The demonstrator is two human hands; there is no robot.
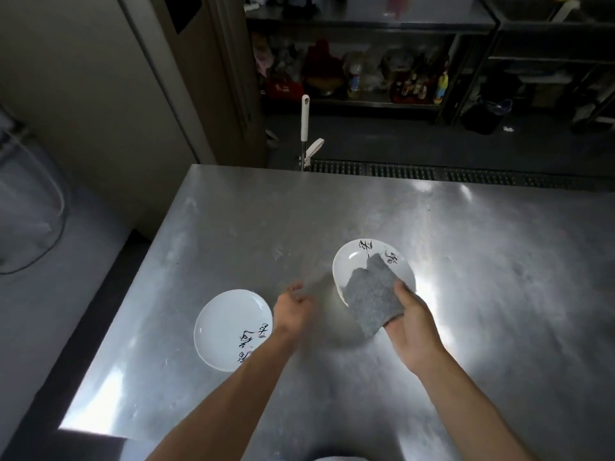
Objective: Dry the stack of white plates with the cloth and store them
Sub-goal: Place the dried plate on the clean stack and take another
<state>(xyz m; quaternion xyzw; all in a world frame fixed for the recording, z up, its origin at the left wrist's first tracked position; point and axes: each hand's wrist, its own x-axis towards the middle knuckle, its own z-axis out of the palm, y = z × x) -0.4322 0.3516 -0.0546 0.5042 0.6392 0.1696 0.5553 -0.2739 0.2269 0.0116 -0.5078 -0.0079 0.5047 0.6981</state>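
Steel counter (pixel 233 227), lit in patches. Two white plates with black brush lettering on it, well apart.

Left plate (pixel 229 327): lies flat near the counter's left edge, face up, nothing on it.

Right plate (pixel 362 264): near mid-counter, looks tilted toward the camera, with a soft shadow below it. Cannot tell whether its far edge rests on the counter.

Grey cloth (pixel 371 299): folded over the near right part of the right plate, covering the rim there, with one corner hanging below.

Right hand (pixel 412 324): clamped on the cloth, thumb on top, fingers underneath and hidden. Whether it also pinches the plate rim through the cloth cannot be made out.

Left hand (pixel 294 311): motion-blurred, between the two plates, fingers loosely curled, holding nothing, touching neither plate.

Beyond the counter: a white mop handle (pixel 304 118) stands upright at the far edge, beside a floor grate (pixel 432 173). Steel shelves (pixel 366 103) hold bottles and bags.
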